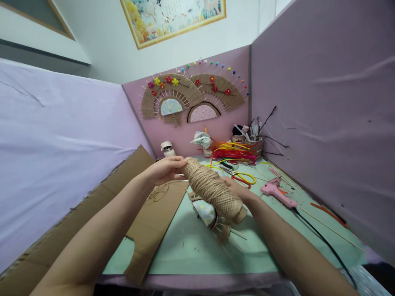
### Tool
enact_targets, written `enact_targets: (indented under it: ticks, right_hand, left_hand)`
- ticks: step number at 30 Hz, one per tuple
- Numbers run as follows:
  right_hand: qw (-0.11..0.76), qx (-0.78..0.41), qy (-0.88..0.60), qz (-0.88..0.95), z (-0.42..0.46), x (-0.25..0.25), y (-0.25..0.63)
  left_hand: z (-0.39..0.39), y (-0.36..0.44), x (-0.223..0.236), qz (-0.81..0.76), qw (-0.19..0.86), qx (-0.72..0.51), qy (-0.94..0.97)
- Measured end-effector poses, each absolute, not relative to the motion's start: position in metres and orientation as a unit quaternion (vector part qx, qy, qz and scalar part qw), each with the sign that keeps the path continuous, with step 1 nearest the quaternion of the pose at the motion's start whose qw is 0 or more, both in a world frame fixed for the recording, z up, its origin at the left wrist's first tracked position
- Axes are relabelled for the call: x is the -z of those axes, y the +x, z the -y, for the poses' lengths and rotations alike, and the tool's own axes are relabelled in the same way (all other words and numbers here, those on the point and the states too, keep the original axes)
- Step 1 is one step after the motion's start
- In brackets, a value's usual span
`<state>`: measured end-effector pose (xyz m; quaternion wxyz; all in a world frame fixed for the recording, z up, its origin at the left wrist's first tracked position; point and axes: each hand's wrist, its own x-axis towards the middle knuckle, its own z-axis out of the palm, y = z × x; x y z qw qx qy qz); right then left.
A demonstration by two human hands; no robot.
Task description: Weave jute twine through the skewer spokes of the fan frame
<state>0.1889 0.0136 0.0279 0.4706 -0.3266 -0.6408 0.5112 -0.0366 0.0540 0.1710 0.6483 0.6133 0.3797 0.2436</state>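
Observation:
A thick roll of brown jute twine [212, 190] is held tilted above the green table [191, 246]. My left hand [165, 169] pinches the roll's far upper end. My right hand [236, 187] is behind the roll, its fingers wrapped round the middle and mostly hidden by it. Under the roll lies a small fan of wooden sticks [212, 218] with a pale patterned paper centre and some twine wound on it.
A cut sheet of brown cardboard [148, 222] lies at the left with loose twine on it. A pink glue gun [276, 192] with a black cord, scissors [240, 176], coloured cords [234, 153], a tool cup [254, 144] and thin sticks sit at the right. Two finished fans [191, 96] hang on the back wall.

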Motion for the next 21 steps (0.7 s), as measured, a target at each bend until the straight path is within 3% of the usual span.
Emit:
enact_targets:
  ticks: [3, 5, 7, 8, 10, 12, 14, 18, 21]
  right_hand:
    - [0.541, -0.521, -0.321, 0.576, -0.016, -0.026, 0.201]
    - [0.597, -0.513, -0.301, 0.538, -0.019, -0.027, 0.208]
    - [0.597, -0.527, -0.285, 0.533, -0.021, -0.028, 0.212]
    - [0.583, -0.540, -0.284, 0.536, -0.022, -0.028, 0.212]
    - [0.570, -0.569, -0.280, 0.523, -0.024, -0.027, 0.213]
    - [0.603, -0.585, -0.267, 0.473, -0.028, -0.026, 0.217]
    - [0.673, -0.570, -0.247, 0.401, -0.034, -0.025, 0.225]
    - [0.792, -0.495, -0.226, 0.277, -0.040, -0.026, 0.242]
    - [0.827, -0.444, -0.240, 0.247, -0.040, -0.027, 0.246]
  left_hand:
    - [-0.058, -0.039, -0.171, -0.418, 0.539, -0.267, 0.681]
    - [-0.063, -0.044, -0.170, -0.460, 0.398, -0.343, 0.716]
    - [-0.069, -0.050, -0.169, -0.471, 0.298, -0.445, 0.701]
    - [-0.071, -0.053, -0.170, -0.460, 0.297, -0.486, 0.681]
    - [-0.076, -0.060, -0.174, -0.410, 0.405, -0.517, 0.633]
    - [-0.079, -0.068, -0.179, -0.374, 0.540, -0.454, 0.603]
    - [-0.080, -0.075, -0.184, -0.384, 0.579, -0.388, 0.606]
    - [-0.085, -0.085, -0.184, -0.472, 0.390, -0.374, 0.696]
    - [-0.091, -0.089, -0.183, -0.466, 0.244, -0.509, 0.682]
